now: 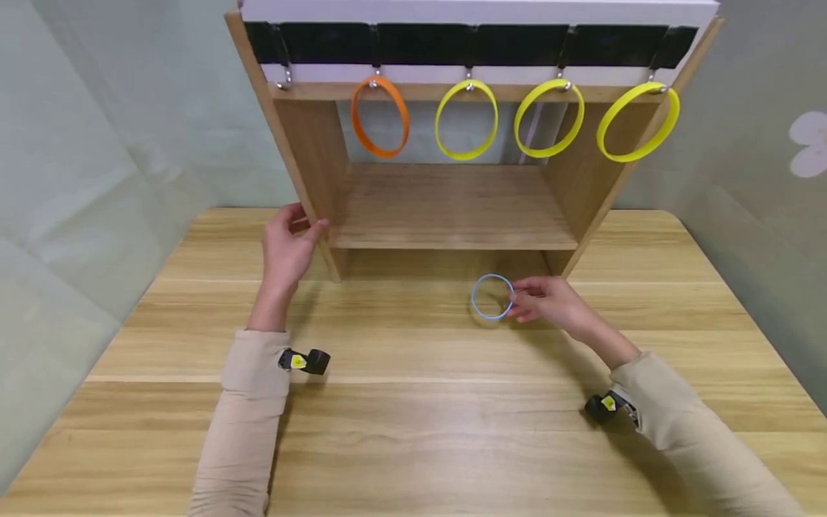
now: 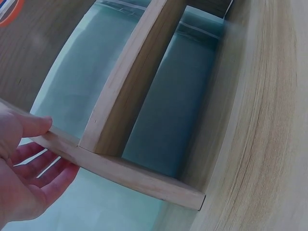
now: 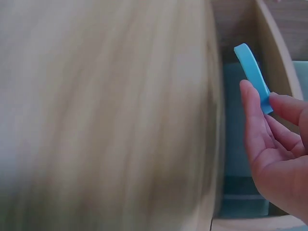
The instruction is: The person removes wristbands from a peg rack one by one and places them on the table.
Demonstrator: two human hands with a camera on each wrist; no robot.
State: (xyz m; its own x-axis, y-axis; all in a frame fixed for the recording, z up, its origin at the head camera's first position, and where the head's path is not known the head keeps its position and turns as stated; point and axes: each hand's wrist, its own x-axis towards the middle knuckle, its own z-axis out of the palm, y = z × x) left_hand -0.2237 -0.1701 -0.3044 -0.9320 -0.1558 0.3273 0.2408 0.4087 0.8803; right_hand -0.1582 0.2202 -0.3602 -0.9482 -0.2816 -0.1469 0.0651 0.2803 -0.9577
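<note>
A blue wristband (image 1: 492,296) is pinched upright above the tabletop (image 1: 413,424) by the right hand (image 1: 545,300); the wooden rack (image 1: 310,165) is gripped at its side panel by the left hand (image 1: 287,248).

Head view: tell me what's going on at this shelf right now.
A person sits at a wooden table facing a small wooden shelf unit. The left hand grips the unit's left side panel. The right hand pinches a light blue wristband just above the table. On hooks along the top hang one orange wristband and three yellow wristbands; the leftmost hook is bare.
</note>
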